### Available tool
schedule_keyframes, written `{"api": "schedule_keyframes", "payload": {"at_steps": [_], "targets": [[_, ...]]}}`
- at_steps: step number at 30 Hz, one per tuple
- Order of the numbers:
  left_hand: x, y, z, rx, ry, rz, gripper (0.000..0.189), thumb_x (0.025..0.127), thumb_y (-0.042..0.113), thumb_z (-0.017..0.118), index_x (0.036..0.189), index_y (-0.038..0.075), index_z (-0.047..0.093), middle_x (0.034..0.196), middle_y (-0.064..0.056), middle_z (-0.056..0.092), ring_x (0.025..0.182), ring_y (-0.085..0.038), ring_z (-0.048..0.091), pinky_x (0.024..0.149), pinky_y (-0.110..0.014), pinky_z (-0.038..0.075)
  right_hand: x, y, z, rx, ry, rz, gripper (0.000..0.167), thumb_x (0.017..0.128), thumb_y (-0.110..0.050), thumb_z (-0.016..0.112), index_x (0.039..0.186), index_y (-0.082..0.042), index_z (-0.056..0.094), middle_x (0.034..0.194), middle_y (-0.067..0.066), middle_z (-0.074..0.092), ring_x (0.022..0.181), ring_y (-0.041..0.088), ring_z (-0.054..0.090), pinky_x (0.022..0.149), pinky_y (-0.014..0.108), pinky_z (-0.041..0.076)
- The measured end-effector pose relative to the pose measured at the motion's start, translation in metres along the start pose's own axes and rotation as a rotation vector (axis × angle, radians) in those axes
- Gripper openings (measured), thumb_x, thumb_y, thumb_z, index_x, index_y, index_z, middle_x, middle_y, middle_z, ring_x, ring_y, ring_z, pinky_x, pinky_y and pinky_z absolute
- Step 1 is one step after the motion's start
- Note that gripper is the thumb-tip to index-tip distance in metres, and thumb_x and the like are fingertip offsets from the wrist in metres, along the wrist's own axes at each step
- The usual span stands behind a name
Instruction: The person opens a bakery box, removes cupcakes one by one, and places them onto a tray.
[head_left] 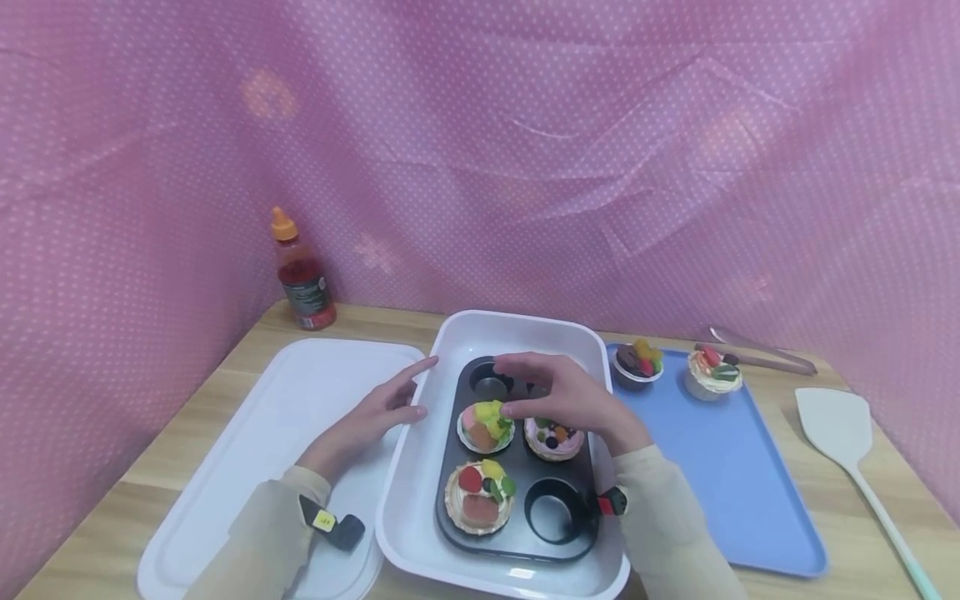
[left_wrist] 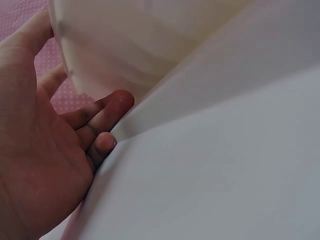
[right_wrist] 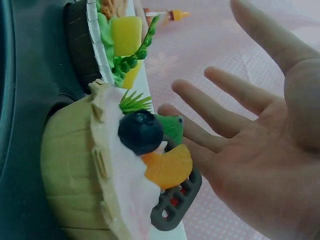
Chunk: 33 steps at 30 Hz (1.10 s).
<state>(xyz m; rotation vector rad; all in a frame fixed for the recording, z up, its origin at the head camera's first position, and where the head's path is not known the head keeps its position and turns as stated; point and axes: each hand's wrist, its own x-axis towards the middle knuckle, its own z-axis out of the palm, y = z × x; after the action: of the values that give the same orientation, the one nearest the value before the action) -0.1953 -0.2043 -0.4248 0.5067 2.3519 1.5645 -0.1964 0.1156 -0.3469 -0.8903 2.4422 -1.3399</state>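
Note:
A white rectangular bin [head_left: 396, 508] holds a dark muffin pan [head_left: 517, 543]. In the pan sit a cupcake with yellow and pink toppings [head_left: 486, 427], a pink-cream cupcake [head_left: 553, 443] with blueberry and orange, and a cream cupcake [head_left: 480, 500] with a strawberry. My right hand [head_left: 566, 396] hovers above the pink-cream cupcake, its fingers extended and holding nothing. That cupcake's paper cup [right_wrist: 75, 165] stands in the pan in the right wrist view. Beside the bin's left wall, my left hand [head_left: 367, 421] has its fingers loosely spread, fingertips right at the rim.
Left of the bin lies a white lid-like tray [head_left: 277, 433]; a sauce bottle [head_left: 303, 283] stands behind. On the right, a blue tray [head_left: 720, 475] carries a chocolate cupcake [head_left: 633, 367] and another cream cupcake [head_left: 708, 379]. Tongs [head_left: 765, 354] and a spatula [head_left: 836, 425] lie farther right.

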Motion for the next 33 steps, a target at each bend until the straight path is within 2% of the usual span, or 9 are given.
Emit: {"api": "schedule_keyframes", "payload": {"at_steps": [2, 5, 8, 13, 24, 33], "targets": [[0.000, -0.001, 0.000, 0.000, -0.002, 0.002, 0.070, 0.100, 0.021, 0.057, 0.161, 0.029, 0.024, 0.167, -0.014, 0.024, 0.148, -0.048, 0.030, 0.117, -0.071, 0.021, 0.001, 0.003, 0.001, 0.013, -0.009, 0.005, 0.067, 0.083, -0.027, 0.084, 0.143, -0.016, 0.057, 0.141, 0.008, 0.063, 0.139, 0.029, 0.052, 0.116, 0.051, 0.040], [0.000, -0.001, 0.000, 0.001, 0.000, -0.010, 0.070, 0.100, 0.022, 0.057, 0.161, 0.031, 0.024, 0.168, -0.012, 0.021, 0.150, -0.048, 0.026, 0.117, -0.071, 0.019, 0.000, 0.008, 0.000, 0.018, -0.007, 0.008, 0.069, 0.082, -0.026, 0.084, 0.144, -0.015, 0.056, 0.142, 0.008, 0.062, 0.139, 0.030, 0.051, 0.116, 0.051, 0.040], [0.001, -0.001, 0.000, 0.000, -0.004, 0.003, 0.070, 0.100, 0.020, 0.057, 0.161, 0.029, 0.024, 0.167, -0.014, 0.023, 0.149, -0.048, 0.029, 0.117, -0.072, 0.020, -0.001, 0.013, -0.001, 0.026, -0.017, 0.009, 0.070, 0.082, -0.026, 0.085, 0.144, -0.015, 0.056, 0.143, 0.008, 0.061, 0.139, 0.030, 0.051, 0.116, 0.051, 0.040], [-0.001, 0.000, -0.001, -0.011, 0.004, -0.010, 0.069, 0.100, 0.023, 0.058, 0.160, 0.031, 0.026, 0.168, -0.013, 0.022, 0.149, -0.049, 0.027, 0.117, -0.072, 0.019, 0.000, 0.014, -0.001, 0.041, -0.050, 0.002, 0.072, 0.080, -0.024, 0.086, 0.145, -0.016, 0.055, 0.144, 0.009, 0.060, 0.141, 0.029, 0.050, 0.117, 0.052, 0.038], [0.001, 0.001, -0.002, -0.015, 0.009, -0.024, 0.069, 0.100, 0.025, 0.058, 0.160, 0.033, 0.026, 0.170, -0.010, 0.014, 0.152, -0.049, 0.019, 0.118, -0.072, 0.015, 0.001, 0.010, 0.004, -0.069, -0.116, 0.030, 0.075, 0.078, -0.029, 0.087, 0.145, -0.019, 0.055, 0.146, 0.005, 0.059, 0.141, 0.028, 0.049, 0.116, 0.053, 0.039], [0.002, -0.004, -0.001, -0.021, -0.002, -0.006, 0.068, 0.100, 0.024, 0.056, 0.161, 0.029, 0.025, 0.169, -0.013, 0.018, 0.150, -0.049, 0.024, 0.118, -0.071, 0.017, -0.001, 0.008, 0.009, -0.166, -0.131, 0.040, 0.077, 0.076, -0.033, 0.088, 0.144, -0.015, 0.056, 0.145, 0.002, 0.060, 0.140, 0.027, 0.050, 0.115, 0.051, 0.041]]}}
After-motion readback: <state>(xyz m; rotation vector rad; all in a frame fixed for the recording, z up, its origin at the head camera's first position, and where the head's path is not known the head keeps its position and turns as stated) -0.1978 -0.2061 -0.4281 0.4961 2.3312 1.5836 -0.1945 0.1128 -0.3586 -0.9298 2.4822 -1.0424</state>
